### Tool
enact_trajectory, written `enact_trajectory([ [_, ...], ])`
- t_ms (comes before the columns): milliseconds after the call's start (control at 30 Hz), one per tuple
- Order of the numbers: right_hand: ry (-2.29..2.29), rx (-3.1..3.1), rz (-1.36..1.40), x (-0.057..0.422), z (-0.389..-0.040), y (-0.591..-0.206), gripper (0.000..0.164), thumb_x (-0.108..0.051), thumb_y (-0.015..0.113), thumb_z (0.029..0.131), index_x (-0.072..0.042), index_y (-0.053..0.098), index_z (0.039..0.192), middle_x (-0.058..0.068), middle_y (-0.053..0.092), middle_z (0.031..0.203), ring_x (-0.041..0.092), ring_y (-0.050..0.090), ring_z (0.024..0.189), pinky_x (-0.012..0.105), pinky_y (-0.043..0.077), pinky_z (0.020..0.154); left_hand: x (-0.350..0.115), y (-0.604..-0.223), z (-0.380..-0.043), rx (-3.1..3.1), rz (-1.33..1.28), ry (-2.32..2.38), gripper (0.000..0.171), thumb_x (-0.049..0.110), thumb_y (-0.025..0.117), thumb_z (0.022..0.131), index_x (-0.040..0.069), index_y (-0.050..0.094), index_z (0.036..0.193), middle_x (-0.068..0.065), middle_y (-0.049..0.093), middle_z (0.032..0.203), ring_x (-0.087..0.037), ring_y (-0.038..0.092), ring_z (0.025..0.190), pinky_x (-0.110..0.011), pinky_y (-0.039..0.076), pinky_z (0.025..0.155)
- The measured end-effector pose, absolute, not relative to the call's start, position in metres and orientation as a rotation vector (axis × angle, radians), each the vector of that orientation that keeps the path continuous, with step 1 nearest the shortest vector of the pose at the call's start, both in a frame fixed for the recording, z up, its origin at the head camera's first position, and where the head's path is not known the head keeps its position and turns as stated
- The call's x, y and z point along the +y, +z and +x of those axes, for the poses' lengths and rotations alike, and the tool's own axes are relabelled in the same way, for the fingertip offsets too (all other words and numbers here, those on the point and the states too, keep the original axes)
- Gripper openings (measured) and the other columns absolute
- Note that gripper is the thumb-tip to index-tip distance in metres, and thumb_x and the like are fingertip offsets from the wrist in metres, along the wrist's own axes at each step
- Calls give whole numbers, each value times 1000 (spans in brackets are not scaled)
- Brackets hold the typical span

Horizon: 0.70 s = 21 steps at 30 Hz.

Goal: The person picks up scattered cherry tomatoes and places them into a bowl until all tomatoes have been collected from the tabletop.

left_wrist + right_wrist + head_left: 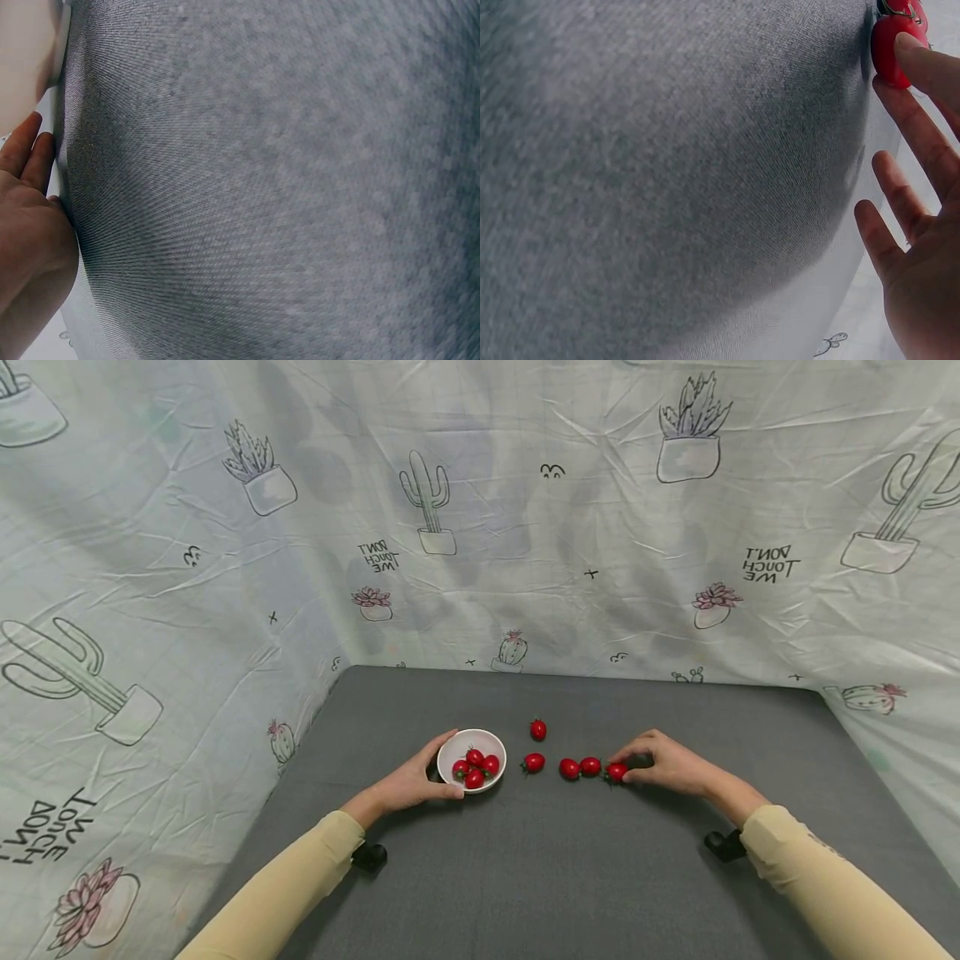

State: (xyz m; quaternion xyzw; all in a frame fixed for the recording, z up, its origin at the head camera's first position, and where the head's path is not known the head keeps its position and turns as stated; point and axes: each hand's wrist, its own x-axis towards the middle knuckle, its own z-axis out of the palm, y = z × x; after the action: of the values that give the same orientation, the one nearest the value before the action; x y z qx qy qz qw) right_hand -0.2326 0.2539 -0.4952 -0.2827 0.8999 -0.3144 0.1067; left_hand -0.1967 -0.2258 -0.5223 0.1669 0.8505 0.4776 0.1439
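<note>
At the left of the grey table, my left hand point(416, 783) spans the side of a small white bowl point(445, 758), thumb near the front rim and fingers round the back. Several red cherry tomatoes point(474, 779) with green stems lie inside. The left wrist view catches only part of the bowl point(30, 52) and the hand point(34, 225). On the right, my right hand point(667, 764) pinches a cherry tomato point(616, 772) at the right end of a row of three. Up close, the thumb lies on this tomato point(886, 56), with a fingertip under it and the other fingers spread.
Two row tomatoes sit close together: one point(590, 767) beside the pinched one, another point(569, 768) to its left. Nearer the bowl lies a cherry tomato point(534, 763), with one more point(537, 730) behind it. A white cactus-print cloth point(495, 568) hangs behind the grey table point(525, 877).
</note>
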Motion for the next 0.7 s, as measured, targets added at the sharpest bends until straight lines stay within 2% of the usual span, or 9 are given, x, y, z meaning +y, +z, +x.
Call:
enact_trajectory([
  [400, -928, 2701, -869, 260, -230, -486, 25, -29, 80, 92, -26, 77, 117, -5, 67, 118, 28, 47, 120, 57, 44, 94, -225, -521, -196, 2449, 496, 1386, 106, 36, 87, 84, 28, 20, 165, -3, 23, 166, -25, 20, 152, -59, 17, 119],
  [700, -1025, 2680, -849, 257, -232, -474, 27, -30, 77, 94, -27, 76, 120, -3, 66, 122, 30, 45, 125, 59, 43, 96, -226, -521, -196, 2425, 468, 1394, 107, 39, 88, 82, 33, 19, 164, -2, 20, 167, -23, 17, 153, -57, 15, 120],
])
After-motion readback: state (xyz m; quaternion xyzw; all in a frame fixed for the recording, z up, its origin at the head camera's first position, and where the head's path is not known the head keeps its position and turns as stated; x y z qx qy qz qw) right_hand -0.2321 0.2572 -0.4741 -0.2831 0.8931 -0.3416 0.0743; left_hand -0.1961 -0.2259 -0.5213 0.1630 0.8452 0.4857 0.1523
